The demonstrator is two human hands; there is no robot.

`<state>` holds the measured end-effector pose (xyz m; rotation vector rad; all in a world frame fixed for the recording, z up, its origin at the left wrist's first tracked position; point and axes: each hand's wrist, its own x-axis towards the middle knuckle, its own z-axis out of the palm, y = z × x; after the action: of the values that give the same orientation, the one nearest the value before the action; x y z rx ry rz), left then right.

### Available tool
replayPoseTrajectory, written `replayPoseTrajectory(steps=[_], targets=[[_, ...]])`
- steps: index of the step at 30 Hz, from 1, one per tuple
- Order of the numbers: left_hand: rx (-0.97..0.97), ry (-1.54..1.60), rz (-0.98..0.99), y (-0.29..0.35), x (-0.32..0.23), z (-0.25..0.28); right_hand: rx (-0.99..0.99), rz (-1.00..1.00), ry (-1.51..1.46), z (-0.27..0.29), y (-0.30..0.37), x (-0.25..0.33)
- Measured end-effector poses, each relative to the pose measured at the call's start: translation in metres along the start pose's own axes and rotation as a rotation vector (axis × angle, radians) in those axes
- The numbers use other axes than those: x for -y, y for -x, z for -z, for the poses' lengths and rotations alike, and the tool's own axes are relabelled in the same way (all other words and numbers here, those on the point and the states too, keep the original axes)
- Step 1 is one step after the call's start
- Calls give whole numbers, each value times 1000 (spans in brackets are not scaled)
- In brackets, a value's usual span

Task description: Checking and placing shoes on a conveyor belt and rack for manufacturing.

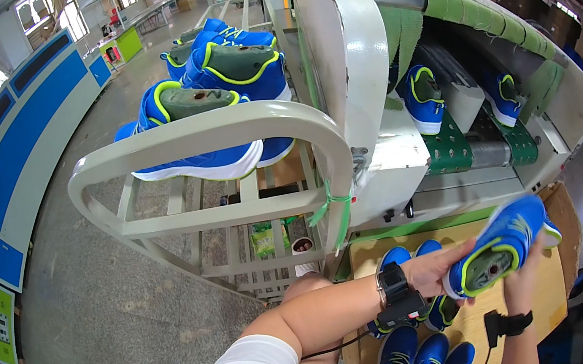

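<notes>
Above the tan tabletop (424, 238), a blue sneaker (505, 235) with a lime-trimmed collar and a dark green shoe last inside is held up, its toe blurred. My left hand (434, 271) is closed round its heel end, thumb along the side. My right hand (524, 280), smeared by motion, is against the sneaker's right side, its fingers partly hidden. Just beyond, part of another blue shoe (551, 233) shows; I cannot tell whether anything holds it. Several more blue sneakers (395, 361) stand on the tabletop below my left forearm.
A white machine (353, 40) rises ahead; two sneakers (423, 100) (503, 99) ride on its green belts (446, 148). To the left, a pale metal rack (201, 127) bears several blue sneakers (233, 64). Blue-and-white cabinets (30, 141) line the far left. A cardboard edge (564, 221) borders the tabletop.
</notes>
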<state>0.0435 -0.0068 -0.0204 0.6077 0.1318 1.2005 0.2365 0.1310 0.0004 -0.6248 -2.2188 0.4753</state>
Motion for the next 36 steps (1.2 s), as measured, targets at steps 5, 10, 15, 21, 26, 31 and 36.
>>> replayPoseTrajectory(steps=[5, 10, 15, 21, 26, 31, 36], targets=[[15, 8, -311, 6, -34, 4, 720, -383, 25, -43, 66, 11], [-127, 40, -468, 1, -40, 7, 587, -495, -271, -49, 78, 17], [-186, 97, -554, -7, -37, 29, 436, -777, -454, -40, 90, 6], [-172, -159, -549, -14, -34, 18, -75, -909, -821, 19, 68, -23], [-207, -166, -434, -6, -43, 20, -227, -544, -733, 57, -22, -9], [-194, -234, -390, 0, -50, 16, -260, -152, -339, 49, -144, -10], [-96, -234, -372, -6, -49, 18, -74, -83, 288, -1, -211, -59]])
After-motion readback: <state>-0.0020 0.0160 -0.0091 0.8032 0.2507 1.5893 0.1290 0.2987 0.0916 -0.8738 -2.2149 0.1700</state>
